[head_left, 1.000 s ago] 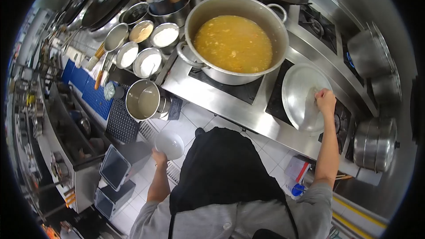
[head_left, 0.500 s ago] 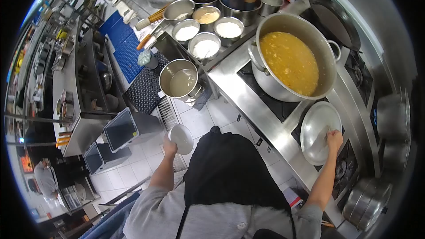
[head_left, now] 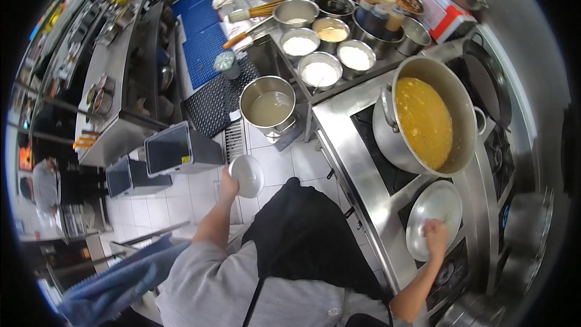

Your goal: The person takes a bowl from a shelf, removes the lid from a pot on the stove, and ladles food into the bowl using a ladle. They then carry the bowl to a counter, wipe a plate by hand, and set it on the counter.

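Note:
My left hand (head_left: 229, 188) grips the rim of a white bowl (head_left: 249, 177), holding it tilted over the tiled floor. Nothing shows inside the bowl except a pale, shiny surface. On the stove lies a round metal pot lid (head_left: 431, 206), and my right hand (head_left: 435, 239) is over its middle. The fingers there look curled but are blurred, so whether they grip the lid's handle cannot be told. Just beyond the lid stands a large metal pot (head_left: 385, 142) of yellow soup (head_left: 423, 121) with bits floating in it.
A smaller steel pot (head_left: 247, 92) of cloudy liquid stands left of the stove. Metal bowls of white powder (head_left: 321, 74) and squeeze bottles (head_left: 375, 15) line the counter. Grey bins (head_left: 209, 154) sit at left. A person (head_left: 47, 184) is at far left.
The view has shifted, with pot and counter now lower and farther right. My right hand has moved left across the lid. My left hand still holds the bowl.

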### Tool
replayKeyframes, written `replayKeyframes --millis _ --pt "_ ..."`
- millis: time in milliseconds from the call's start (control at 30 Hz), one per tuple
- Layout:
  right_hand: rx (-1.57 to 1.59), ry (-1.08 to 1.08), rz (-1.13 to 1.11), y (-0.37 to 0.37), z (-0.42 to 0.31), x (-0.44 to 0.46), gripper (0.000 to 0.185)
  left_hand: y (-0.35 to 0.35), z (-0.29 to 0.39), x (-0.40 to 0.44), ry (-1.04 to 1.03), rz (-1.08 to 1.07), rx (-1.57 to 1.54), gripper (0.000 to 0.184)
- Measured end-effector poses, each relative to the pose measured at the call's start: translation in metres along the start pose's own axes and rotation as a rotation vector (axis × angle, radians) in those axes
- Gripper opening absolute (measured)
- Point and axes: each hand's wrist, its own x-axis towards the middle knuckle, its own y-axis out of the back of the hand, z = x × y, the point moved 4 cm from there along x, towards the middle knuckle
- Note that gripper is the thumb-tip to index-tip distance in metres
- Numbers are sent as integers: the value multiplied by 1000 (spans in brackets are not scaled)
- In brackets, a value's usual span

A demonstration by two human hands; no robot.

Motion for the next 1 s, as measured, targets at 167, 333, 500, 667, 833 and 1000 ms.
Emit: replayKeyframes --millis 167,333,500,667,833,1000 --pt "453 396 -498 -106 -191 -19 17 25 13 -13 159 140 -464 54" --pt "542 640 -566 -193 -353 7 19 32 -15 27 289 161 -748 60" --pt "460 737 -525 -265 -525 71 19 51 -23 71 344 157 -855 60" --pt "333 644 -202 -375 -681 202 26 73 -59 123 424 133 -866 67" --pt "244 123 117 -414 -780 290 51 83 -149 169 264 228 -801 68" --pt "421 -275 75 -430 -804 314 65 135 -135 157 542 244 -868 66"
